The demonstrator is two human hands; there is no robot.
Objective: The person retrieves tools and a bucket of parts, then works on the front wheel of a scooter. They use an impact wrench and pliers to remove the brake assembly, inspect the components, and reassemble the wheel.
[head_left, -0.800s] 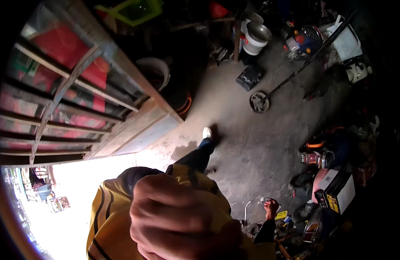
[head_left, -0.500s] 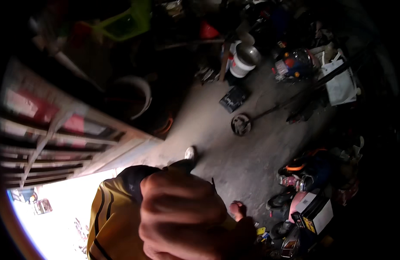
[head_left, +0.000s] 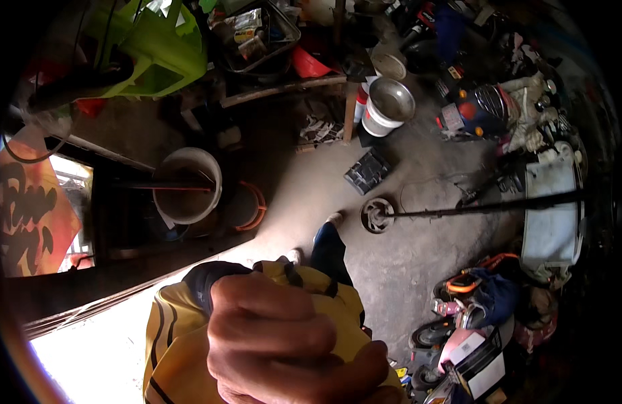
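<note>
My left hand (head_left: 274,337) is raised close in front of me, its fingers curled into a fist and the thumb at the right. Whatever is inside the fist, if anything, is hidden. A yellow sleeve (head_left: 166,337) with dark stripes and a navy cuff (head_left: 206,286) lies to the left of the hand. Below it show my yellow top (head_left: 324,286), a dark trouser leg (head_left: 330,252) and pale shoes (head_left: 335,219) on the concrete floor. My right hand cannot be made out.
A dark case (head_left: 367,171) and a round metal base with a pole (head_left: 377,215) stand ahead. Two-wheelers (head_left: 476,111) line the right. A bucket with a steel bowl (head_left: 385,111), a pale tub (head_left: 213,202) and a green plastic stool (head_left: 156,60) are further off. Bright light enters lower left.
The view has turned and grown brighter, so the slatted gate at the left has mostly left it. My left hand stays a fist close in front. A leg and second shoe now show.
</note>
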